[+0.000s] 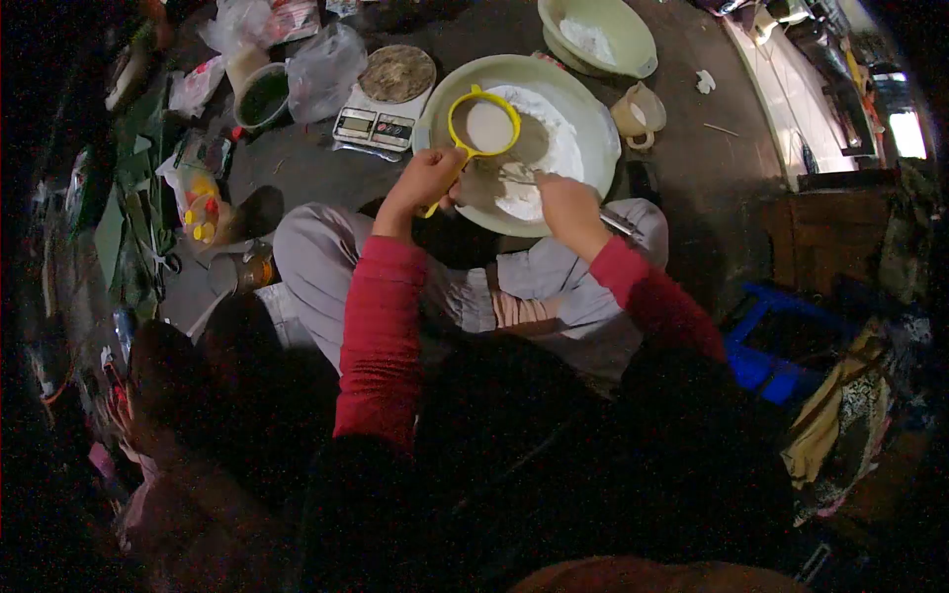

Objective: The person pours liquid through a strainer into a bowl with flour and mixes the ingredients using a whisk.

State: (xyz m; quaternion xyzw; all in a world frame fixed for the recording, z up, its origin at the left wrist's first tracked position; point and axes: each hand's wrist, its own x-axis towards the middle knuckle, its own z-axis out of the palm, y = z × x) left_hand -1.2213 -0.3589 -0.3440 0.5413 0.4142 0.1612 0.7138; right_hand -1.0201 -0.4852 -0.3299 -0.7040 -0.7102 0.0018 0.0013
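My left hand (427, 186) is closed around the handle of a yellow-rimmed strainer (486, 127). The strainer is over a large pale green basin (450, 87), and its round inside looks whitish. White powder (561, 148) is spread across the basin. At the basin's near right side, my right hand (571, 210) grips a thin metal utensil (619, 221). One end of it reaches down toward the powder, while its shiny handle shows behind my wrist. The exact kind of utensil is hard to make out.
Left of the basin, a digital scale (374, 128) bears a round brownish item (397, 73). Another pale green bowl (638, 49) with white powder stands behind, near a beige jug (638, 114). Plastic bags (326, 69) and a green-filled container (263, 97) lie farther left.
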